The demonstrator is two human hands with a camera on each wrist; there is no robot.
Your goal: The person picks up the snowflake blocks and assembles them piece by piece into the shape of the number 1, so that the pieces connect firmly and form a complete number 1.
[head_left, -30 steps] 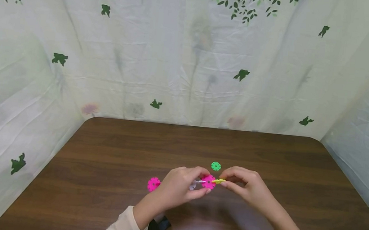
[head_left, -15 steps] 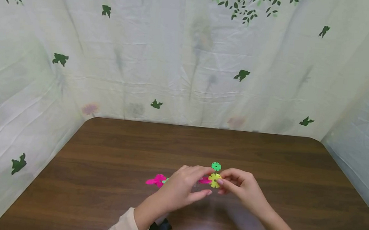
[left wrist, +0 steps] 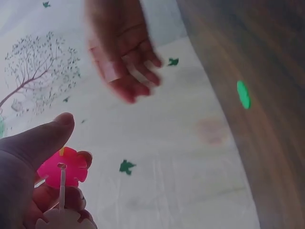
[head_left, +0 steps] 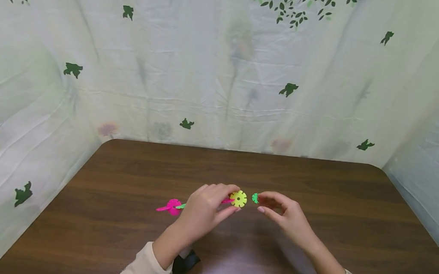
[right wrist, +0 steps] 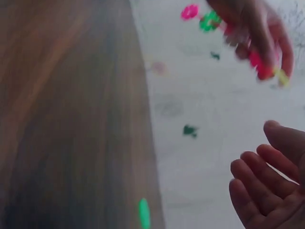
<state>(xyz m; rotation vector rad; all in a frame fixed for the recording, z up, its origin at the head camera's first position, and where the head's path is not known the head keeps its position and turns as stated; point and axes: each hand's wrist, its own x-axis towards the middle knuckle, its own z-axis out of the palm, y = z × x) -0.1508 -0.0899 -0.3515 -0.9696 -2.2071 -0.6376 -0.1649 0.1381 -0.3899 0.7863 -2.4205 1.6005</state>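
Observation:
My left hand [head_left: 203,211] grips a chain of notched plastic discs pushed edge to edge. At its right end is a yellow disc [head_left: 239,198], joined to a pink disc [left wrist: 75,172]. A whitish disc [left wrist: 64,220] follows, then a green linked disc [right wrist: 206,24]; another pink disc [head_left: 174,207] sticks out left of the hand. The palm covers part of the chain. My right hand [head_left: 290,215] holds nothing, its thumb and fingers apart. In the head view its fingertips overlap a loose green disc [head_left: 255,198], which lies flat on the table below.
The brown wooden table [head_left: 143,165] extends around and beyond both hands. A pale cloth [head_left: 209,67] printed with leaves and birds hangs behind it and along both sides.
The right hand has let go of the yellow disc, now on the chain's end. The left hand has shifted left and away with the chain. The loose green disc stays put.

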